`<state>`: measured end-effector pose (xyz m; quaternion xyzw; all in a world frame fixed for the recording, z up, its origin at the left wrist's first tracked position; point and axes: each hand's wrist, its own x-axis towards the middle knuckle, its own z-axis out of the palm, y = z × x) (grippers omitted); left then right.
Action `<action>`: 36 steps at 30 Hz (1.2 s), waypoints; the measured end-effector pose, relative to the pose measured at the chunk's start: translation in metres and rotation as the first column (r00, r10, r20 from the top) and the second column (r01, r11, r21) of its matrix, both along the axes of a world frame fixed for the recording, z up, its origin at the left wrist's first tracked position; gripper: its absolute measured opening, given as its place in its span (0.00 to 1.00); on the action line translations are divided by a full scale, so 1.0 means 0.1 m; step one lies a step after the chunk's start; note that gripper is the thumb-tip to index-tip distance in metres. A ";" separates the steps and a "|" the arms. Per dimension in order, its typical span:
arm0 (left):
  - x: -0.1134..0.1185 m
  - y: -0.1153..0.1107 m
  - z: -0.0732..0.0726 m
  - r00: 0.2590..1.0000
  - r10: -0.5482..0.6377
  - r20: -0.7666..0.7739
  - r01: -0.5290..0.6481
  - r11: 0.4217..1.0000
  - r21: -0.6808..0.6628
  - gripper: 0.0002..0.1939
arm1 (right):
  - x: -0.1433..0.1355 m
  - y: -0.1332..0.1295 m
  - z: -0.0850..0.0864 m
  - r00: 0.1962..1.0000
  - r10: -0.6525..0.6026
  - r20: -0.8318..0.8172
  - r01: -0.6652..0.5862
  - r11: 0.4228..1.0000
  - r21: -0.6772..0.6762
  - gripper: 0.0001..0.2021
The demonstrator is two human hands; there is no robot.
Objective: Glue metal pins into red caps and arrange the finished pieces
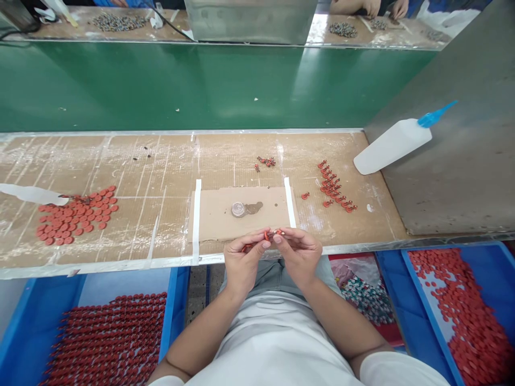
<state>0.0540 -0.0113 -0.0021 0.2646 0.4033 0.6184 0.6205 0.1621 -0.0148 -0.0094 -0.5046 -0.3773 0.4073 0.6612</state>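
Just in front of the bench edge, my two hands meet, fingertips pinched together. My left hand (244, 260) is closed on a small red disc (266, 236), held on edge between thumb and forefinger. My right hand (299, 254) pinches a small red piece with a shiny tip (279, 232) right beside the disc; fingers partly hide both. Beyond them a taped cardboard sheet (217, 225) carries a small round cap (237, 209) beside a wet brown smear (254, 207). Several red assembled pieces (330, 185) lie in rows to the right, and a few small red-and-dark parts (267, 161) lie behind the cardboard.
Left on the bench is a pile of red discs (68, 217) beside a white nozzle (30, 194). A white squeeze bottle (392, 147) leans against the metal panel (450, 139) at right. Blue bins (171, 305) with red parts flank me. Across, another person's hands (372, 7) work.
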 end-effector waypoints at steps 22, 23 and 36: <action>0.01 0.01 -0.03 0.994 -0.062 0.087 0.073 0.989 -0.131 0.12 | 0.08 0.01 0.01 0.995 -0.070 0.064 0.069 0.997 0.017 0.10; 0.01 0.01 -0.03 0.994 -0.063 0.088 0.075 0.986 -0.147 0.12 | 0.11 0.02 0.01 0.992 -0.090 0.083 0.087 0.996 0.033 0.09; -0.06 0.02 -0.07 0.991 -0.076 0.108 0.097 0.974 -0.206 0.11 | 0.94 0.35 -0.18 0.642 -0.297 0.707 0.311 0.944 0.114 0.13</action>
